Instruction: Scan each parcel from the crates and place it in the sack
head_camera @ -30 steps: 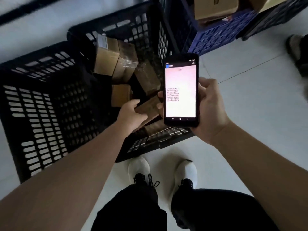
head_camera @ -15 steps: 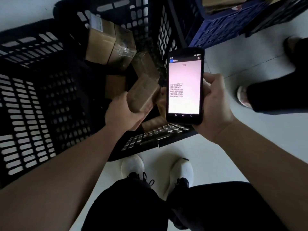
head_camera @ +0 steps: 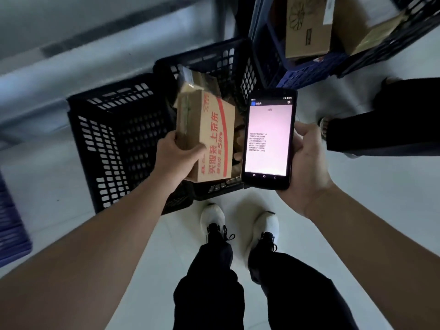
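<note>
At the far left, the black crate (head_camera: pixel 114 144) is too dark inside for you to tell whether anything is in it. Next to it, your left grip (head_camera: pixel 177 158) is wrapped around the lower end of a brown parcel (head_camera: pixel 209 136), thumb across the printed face, holding it up above the second black crate (head_camera: pixel 238 67). At least one more taped box lies under it in there.

The parcel's red print reads "买服装 上京东". A smaller line beside it ends in "5折", and the rest blurs. No shipping label or barcode shows on the faces turned to you, so you probably need to turn the parcel before the scan can happen.

Just right of the parcel, your right grip (head_camera: pixel 307 163) is closed around the handheld scanner (head_camera: pixel 267 139), screen towards you. On its pale pink screen is a short column of number codes, too small to read. That column suggests several parcels are already logged.

Up at the right, a blue crate (head_camera: pixel 307 72) holds larger cartons (head_camera: pixel 307 27). One has a round line drawing and a white label, neither legible. A good share of the work looks undone. The sack is not in view, so this parcel has yet to be scanned and dropped in.
</note>
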